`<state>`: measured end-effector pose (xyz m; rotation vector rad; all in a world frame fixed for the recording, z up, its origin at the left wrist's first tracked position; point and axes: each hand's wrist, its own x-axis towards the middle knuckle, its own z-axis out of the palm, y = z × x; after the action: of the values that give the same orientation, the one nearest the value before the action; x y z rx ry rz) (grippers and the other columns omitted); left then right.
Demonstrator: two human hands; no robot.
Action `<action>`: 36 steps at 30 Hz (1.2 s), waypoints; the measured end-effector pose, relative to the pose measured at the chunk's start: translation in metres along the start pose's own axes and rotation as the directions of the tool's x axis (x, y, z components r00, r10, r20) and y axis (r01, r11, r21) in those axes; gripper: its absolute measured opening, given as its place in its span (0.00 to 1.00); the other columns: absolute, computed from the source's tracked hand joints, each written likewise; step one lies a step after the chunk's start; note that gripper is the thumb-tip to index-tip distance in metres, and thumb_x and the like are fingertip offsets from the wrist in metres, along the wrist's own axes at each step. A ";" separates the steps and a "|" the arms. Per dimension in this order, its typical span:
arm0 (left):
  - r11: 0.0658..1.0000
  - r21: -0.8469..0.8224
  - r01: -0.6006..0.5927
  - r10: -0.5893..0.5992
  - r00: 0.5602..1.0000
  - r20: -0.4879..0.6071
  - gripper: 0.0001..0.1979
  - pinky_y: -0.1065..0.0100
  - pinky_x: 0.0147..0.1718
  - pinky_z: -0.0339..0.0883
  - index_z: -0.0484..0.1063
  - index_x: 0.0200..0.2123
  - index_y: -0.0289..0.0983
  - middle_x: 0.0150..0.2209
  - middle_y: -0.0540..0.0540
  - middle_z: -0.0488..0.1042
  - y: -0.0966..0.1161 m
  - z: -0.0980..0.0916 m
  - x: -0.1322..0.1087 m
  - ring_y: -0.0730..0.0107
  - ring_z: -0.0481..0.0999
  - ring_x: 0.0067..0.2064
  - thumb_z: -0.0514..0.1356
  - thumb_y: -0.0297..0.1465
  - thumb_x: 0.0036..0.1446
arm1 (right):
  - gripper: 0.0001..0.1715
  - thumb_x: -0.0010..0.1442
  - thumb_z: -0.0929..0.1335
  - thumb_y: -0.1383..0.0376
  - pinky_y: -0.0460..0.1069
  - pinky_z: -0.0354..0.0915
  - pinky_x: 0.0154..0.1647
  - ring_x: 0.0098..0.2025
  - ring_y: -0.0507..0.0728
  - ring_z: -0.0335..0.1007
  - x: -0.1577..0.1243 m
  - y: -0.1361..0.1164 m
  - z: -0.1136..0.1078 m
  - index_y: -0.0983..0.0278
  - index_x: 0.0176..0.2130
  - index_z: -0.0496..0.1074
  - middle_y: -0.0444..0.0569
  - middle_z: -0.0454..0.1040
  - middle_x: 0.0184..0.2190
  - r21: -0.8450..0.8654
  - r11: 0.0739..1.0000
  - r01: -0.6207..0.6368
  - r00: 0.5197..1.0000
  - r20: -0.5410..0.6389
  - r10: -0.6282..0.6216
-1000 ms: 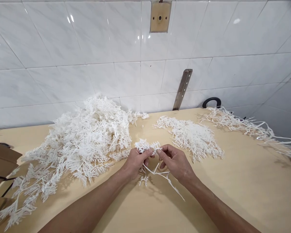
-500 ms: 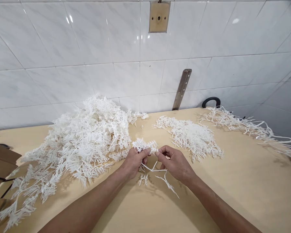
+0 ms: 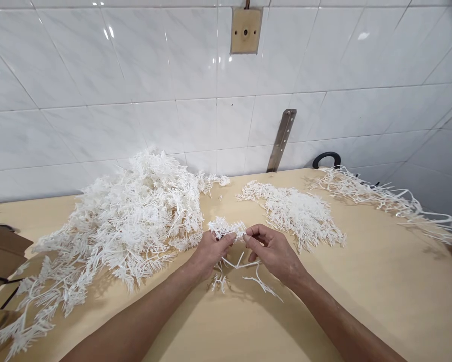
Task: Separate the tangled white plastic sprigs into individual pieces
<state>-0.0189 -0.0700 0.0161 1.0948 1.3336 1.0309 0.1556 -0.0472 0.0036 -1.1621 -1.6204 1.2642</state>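
A white plastic branch (image 3: 241, 265) with bare forked stems hangs below my two hands, over the middle of the table. My left hand (image 3: 209, 251) is closed around it, and a clump of white sprigs (image 3: 226, 227) stands out above the thumb. My right hand (image 3: 273, 250) pinches the right end of that clump between thumb and fingertips. The fingertips of both hands nearly meet. Left of my hands rises a large heap of white branches (image 3: 135, 211). To the right lies a smaller flat pile of white sprigs (image 3: 301, 211).
Bare white stems (image 3: 384, 196) lie along the back right of the wooden table (image 3: 391, 286). Behind are a tiled wall, a metal strip (image 3: 282, 141) and a black curved handle (image 3: 327, 157). A cardboard box (image 3: 7, 246) stands at the left edge.
Both hands stay almost in place, with the right shifted very slightly right. The hanging stems of the branch have swung a little. The piles look the same.
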 end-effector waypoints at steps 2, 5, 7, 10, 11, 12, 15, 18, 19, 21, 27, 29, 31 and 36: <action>0.998 0.066 0.009 -0.006 0.999 -0.040 0.26 0.70 0.18 0.43 0.56 0.13 0.38 0.13 0.56 0.52 -0.002 0.000 0.002 0.79 0.50 0.17 0.64 0.46 0.50 | 0.18 0.59 0.68 0.50 0.49 0.70 0.26 0.23 0.55 0.74 0.001 0.001 0.000 0.62 0.38 0.71 0.46 0.75 0.31 -0.011 1.000 0.013 1.000 -0.010 -0.013; 0.989 0.150 0.009 0.007 0.994 -0.109 0.26 0.70 0.18 0.44 0.57 0.14 0.38 0.13 0.55 0.53 -0.006 -0.001 0.005 0.78 0.52 0.18 0.64 0.46 0.50 | 0.19 0.59 0.68 0.50 0.49 0.70 0.26 0.22 0.54 0.74 0.002 0.002 -0.001 0.63 0.36 0.72 0.47 0.76 0.31 -0.044 0.999 0.019 0.999 -0.026 -0.021; 0.986 0.166 -0.012 0.033 0.992 -0.124 0.25 0.70 0.19 0.44 0.58 0.14 0.38 0.14 0.54 0.55 -0.007 -0.001 0.005 0.78 0.53 0.19 0.65 0.46 0.49 | 0.18 0.59 0.67 0.50 0.49 0.70 0.26 0.22 0.54 0.73 0.003 0.002 -0.001 0.63 0.35 0.73 0.47 0.76 0.31 -0.062 0.998 0.019 0.999 -0.044 -0.022; 0.991 0.129 -0.037 0.050 0.993 -0.105 0.26 0.70 0.19 0.43 0.57 0.15 0.38 0.14 0.55 0.53 -0.005 -0.001 0.003 0.78 0.51 0.19 0.66 0.47 0.47 | 0.17 0.60 0.67 0.52 0.49 0.70 0.25 0.22 0.54 0.74 0.004 0.003 -0.001 0.63 0.34 0.72 0.46 0.75 0.31 -0.071 0.997 0.012 0.999 -0.049 -0.016; 0.994 0.106 -0.035 0.044 0.995 -0.089 0.26 0.70 0.19 0.43 0.56 0.15 0.38 0.15 0.56 0.53 -0.004 -0.001 0.002 0.79 0.51 0.19 0.66 0.47 0.47 | 0.16 0.61 0.66 0.53 0.49 0.70 0.25 0.22 0.54 0.74 0.004 0.003 -0.002 0.63 0.34 0.72 0.46 0.75 0.31 -0.073 0.997 0.010 0.999 -0.044 -0.013; 0.996 0.082 -0.027 0.033 0.997 -0.073 0.27 0.70 0.19 0.43 0.56 0.16 0.38 0.15 0.56 0.52 -0.003 -0.001 0.001 0.79 0.50 0.20 0.66 0.48 0.47 | 0.15 0.61 0.66 0.54 0.49 0.70 0.25 0.22 0.54 0.73 0.004 0.003 -0.002 0.63 0.34 0.72 0.46 0.75 0.32 -0.079 0.997 0.007 0.999 -0.043 -0.010; 0.999 0.026 0.021 -0.021 1.000 -0.021 0.26 0.71 0.19 0.43 0.56 0.17 0.38 0.16 0.56 0.52 0.001 0.000 -0.001 0.79 0.49 0.20 0.66 0.47 0.47 | 0.12 0.62 0.65 0.57 0.50 0.70 0.26 0.25 0.54 0.73 0.003 0.004 -0.002 0.62 0.35 0.72 0.47 0.75 0.34 -0.174 0.983 0.067 0.993 -0.080 -0.081; 0.999 -0.008 0.042 -0.042 0.999 0.012 0.25 0.71 0.20 0.43 0.57 0.17 0.38 0.15 0.57 0.51 0.002 0.002 -0.002 0.79 0.49 0.20 0.67 0.46 0.46 | 0.10 0.63 0.64 0.61 0.50 0.68 0.30 0.31 0.55 0.71 0.003 0.005 0.002 0.61 0.33 0.71 0.49 0.74 0.34 -0.390 0.882 0.266 0.940 -0.098 -0.327; 0.999 -0.014 0.041 -0.041 0.999 0.016 0.24 0.71 0.20 0.42 0.57 0.17 0.38 0.14 0.57 0.51 0.002 0.003 -0.003 0.79 0.49 0.20 0.67 0.45 0.45 | 0.10 0.64 0.63 0.63 0.49 0.67 0.31 0.32 0.55 0.70 0.003 0.005 0.003 0.61 0.32 0.70 0.49 0.73 0.33 -0.455 0.827 0.330 0.910 -0.080 -0.408; 0.999 -0.015 0.036 -0.036 0.999 0.003 0.24 0.71 0.19 0.42 0.57 0.17 0.39 0.14 0.57 0.51 0.000 0.005 -0.004 0.79 0.49 0.20 0.69 0.44 0.44 | 0.11 0.64 0.60 0.66 0.49 0.65 0.31 0.31 0.55 0.67 0.005 0.007 0.003 0.61 0.31 0.68 0.49 0.71 0.31 -0.567 0.723 0.396 0.856 -0.057 -0.514; 1.000 -0.015 0.027 -0.027 0.999 -0.035 0.27 0.70 0.19 0.38 0.54 0.17 0.39 0.15 0.57 0.49 -0.011 0.006 -0.004 0.80 0.46 0.19 0.67 0.47 0.45 | 0.08 0.61 0.61 0.68 0.50 0.62 0.31 0.29 0.56 0.64 0.022 0.018 -0.033 0.61 0.30 0.65 0.50 0.68 0.28 -0.757 0.626 0.190 0.747 -0.302 -0.592; 0.997 -0.078 0.027 -0.027 1.000 -0.003 0.27 0.71 0.19 0.38 0.54 0.17 0.39 0.15 0.58 0.48 -0.013 0.006 -0.001 0.81 0.46 0.19 0.67 0.48 0.45 | 0.04 0.60 0.63 0.68 0.52 0.63 0.34 0.31 0.57 0.67 0.025 0.021 -0.048 0.62 0.33 0.67 0.51 0.71 0.31 -0.761 0.640 0.107 0.733 -0.375 -0.568; 0.990 -0.140 0.025 -0.026 1.000 -0.004 0.26 0.71 0.19 0.40 0.56 0.17 0.39 0.15 0.58 0.49 -0.013 0.005 0.001 0.80 0.46 0.19 0.67 0.49 0.45 | 0.06 0.59 0.63 0.67 0.53 0.64 0.35 0.32 0.58 0.69 0.026 0.022 -0.055 0.63 0.37 0.69 0.53 0.73 0.36 -0.760 0.645 0.080 0.723 -0.401 -0.562; 0.984 -0.173 0.038 -0.048 0.997 -0.054 0.27 0.71 0.18 0.40 0.55 0.15 0.39 0.13 0.58 0.47 -0.009 0.002 0.003 0.81 0.46 0.18 0.67 0.48 0.46 | 0.10 0.63 0.63 0.64 0.51 0.68 0.35 0.33 0.56 0.72 0.020 0.018 -0.036 0.63 0.42 0.71 0.52 0.75 0.36 -0.670 0.691 0.270 0.809 -0.232 -0.540</action>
<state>-0.0177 -0.0694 0.0063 0.9100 1.2830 1.1310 0.1868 -0.0164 -0.0049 -1.2180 -1.8626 0.1429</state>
